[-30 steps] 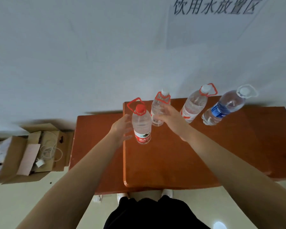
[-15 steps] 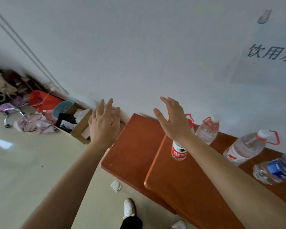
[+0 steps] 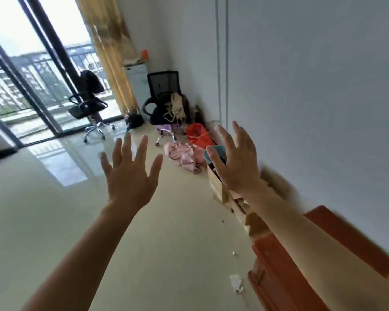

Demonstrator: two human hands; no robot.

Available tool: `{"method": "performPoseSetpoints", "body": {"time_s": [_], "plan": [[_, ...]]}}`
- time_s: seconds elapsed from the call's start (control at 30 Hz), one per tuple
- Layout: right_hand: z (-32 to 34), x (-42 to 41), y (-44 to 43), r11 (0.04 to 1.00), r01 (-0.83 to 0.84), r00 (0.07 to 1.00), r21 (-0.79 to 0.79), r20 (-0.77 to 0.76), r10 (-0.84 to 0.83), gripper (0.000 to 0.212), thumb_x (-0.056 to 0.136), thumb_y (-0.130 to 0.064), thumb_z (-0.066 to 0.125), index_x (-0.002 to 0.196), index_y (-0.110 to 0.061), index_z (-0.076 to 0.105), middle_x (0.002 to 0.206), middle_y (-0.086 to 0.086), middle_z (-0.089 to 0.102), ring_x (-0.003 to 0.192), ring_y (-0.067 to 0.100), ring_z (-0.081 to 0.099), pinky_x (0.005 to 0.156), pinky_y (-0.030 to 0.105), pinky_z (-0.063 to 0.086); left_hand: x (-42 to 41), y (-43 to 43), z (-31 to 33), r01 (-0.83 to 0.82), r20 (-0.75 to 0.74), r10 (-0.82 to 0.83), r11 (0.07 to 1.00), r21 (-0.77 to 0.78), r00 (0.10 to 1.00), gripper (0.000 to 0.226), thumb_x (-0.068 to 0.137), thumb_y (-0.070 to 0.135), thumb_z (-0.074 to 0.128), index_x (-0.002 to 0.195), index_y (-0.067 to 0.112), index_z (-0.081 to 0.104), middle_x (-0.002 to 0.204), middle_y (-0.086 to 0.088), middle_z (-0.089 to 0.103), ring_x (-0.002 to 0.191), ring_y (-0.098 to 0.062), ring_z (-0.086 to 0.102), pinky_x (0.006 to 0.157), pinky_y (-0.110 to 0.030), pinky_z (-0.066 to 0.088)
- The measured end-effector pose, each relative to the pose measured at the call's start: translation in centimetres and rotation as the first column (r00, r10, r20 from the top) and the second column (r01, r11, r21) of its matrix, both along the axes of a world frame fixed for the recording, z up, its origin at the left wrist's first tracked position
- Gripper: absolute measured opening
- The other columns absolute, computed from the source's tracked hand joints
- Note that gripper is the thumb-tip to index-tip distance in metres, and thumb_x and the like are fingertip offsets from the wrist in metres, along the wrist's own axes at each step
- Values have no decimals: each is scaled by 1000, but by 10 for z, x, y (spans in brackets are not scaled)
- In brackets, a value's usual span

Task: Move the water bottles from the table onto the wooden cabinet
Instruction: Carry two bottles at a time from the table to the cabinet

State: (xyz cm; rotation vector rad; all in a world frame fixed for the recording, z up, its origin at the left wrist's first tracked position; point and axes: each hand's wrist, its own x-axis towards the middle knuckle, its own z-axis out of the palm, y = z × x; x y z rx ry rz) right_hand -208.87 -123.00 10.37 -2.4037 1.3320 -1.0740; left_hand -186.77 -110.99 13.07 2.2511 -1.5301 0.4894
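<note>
Head view: left grip [image 3: 130, 176] and right grip [image 3: 238, 162] are bare hands raised in front, fingers straight and spread, holding nothing. No water bottles in frame. Only the near corner of the red-brown wooden cabinet [image 3: 279, 277] shows, low right, partly under the right forearm and motion-blurred. Past it along the right wall: cardboard box [image 3: 216, 185], then a pile of clothes [image 3: 182, 156]. Far left: office chair [image 3: 88, 104] by the glass door, with shiny floor [image 3: 54, 209] between.

Step, my read: drop-off is done and the person is turning away from the cabinet to fetch the next load. The table isn't visible, so I can't say how many bottles remain there. The next move needs: finish the turn, find the table, close each grip round a bottle body or its carry loop.

Versus 0.5 s ago: the camera has swung further left. The four bottles then standing on the cabinet top by the wall are now out of frame, presumably off right. The hands were empty and spread then too. 1.0 s ago both were at two bottles on that top.
</note>
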Motion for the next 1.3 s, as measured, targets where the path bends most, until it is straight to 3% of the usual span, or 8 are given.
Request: {"method": "performPoseSetpoints", "body": {"time_s": [0.07, 0.13, 0.33, 0.53, 0.67, 0.77, 0.93, 1.3], "plan": [[-5, 38, 1, 1000, -26, 1000, -4, 10, 26, 68, 101, -67, 32, 158, -31, 28, 169, 11, 13, 156, 32, 12, 123, 59, 18, 34, 14, -3, -29, 27, 29, 999, 19, 999, 72, 98, 66, 15, 157, 27, 28, 166, -12, 17, 153, -32, 13, 120, -63, 9], [-3, 139, 16, 986, -167, 986, -23, -8, 167, 68, 100, -67, 34, 159, -34, 25, 171, 9, 6, 157, 31, 7, 124, 59, 12, 113, 54, 0, -176, -6, 176, 984, 7, 984, 71, 98, 65, 16, 157, 27, 27, 166, -12, 16, 153, -32, 12, 119, -64, 9], [-20, 317, 46, 911, -408, 910, -65, -104, 401, 69, 102, -67, 34, 161, -37, 17, 171, 7, -3, 157, 29, -1, 122, 47, -4, 247, 120, -20, -420, -26, 420, 908, 13, 907, 71, 98, 67, 12, 157, 28, 23, 167, -11, 13, 154, -31, 10, 119, -64, 10], [-44, 450, 27, 813, -574, 817, -98, -122, 563, 71, 100, -66, 36, 161, -31, 25, 171, 11, 3, 157, 33, 5, 125, 57, 12, 343, 122, -49, -595, -46, 598, 801, 69, 800, 72, 98, 68, 8, 158, 30, 18, 168, -10, 9, 154, -30, 9, 119, -63, 9], [-49, 550, -11, 743, -662, 749, -98, -126, 650, 72, 100, -68, 33, 162, -31, 21, 171, 11, 2, 157, 33, 4, 125, 57, 12, 416, 99, -50, -685, -30, 688, 724, 78, 725, 75, 96, 71, 4, 159, 32, 13, 168, -9, 5, 155, -29, 5, 119, -63, 7], [-35, 623, -30, 680, -730, 682, -62, -121, 721, 73, 99, -68, 32, 162, -33, 18, 171, 11, -1, 157, 32, 1, 125, 53, 6, 464, 88, -37, -758, -57, 760, 650, 53, 648, 77, 94, 73, 1, 159, 33, 12, 168, -8, 2, 155, -28, 2, 119, -61, 4], [-7, 739, -29, 546, -833, 554, -96, -106, 826, 73, 99, -67, 33, 162, -31, 22, 170, 14, 4, 157, 34, 6, 125, 56, 12, 524, 98, -11, -836, -39, 835, 549, -6, 549, 76, 96, 70, 6, 158, 28, 23, 167, -12, 11, 154, -30, 9, 118, -63, 7], [-22, 968, 113, 181, -980, 193, -81, -166, 967, 75, 98, -69, 34, 162, -33, 19, 171, 12, 0, 157, 33, 4, 126, 55, 8, 680, 235, -34, -975, -63, 974, 217, -43, 219, 72, 98, 66, 17, 158, 28, 22, 168, -11, 5, 155, -29, 2, 118, -65, 9]]}}
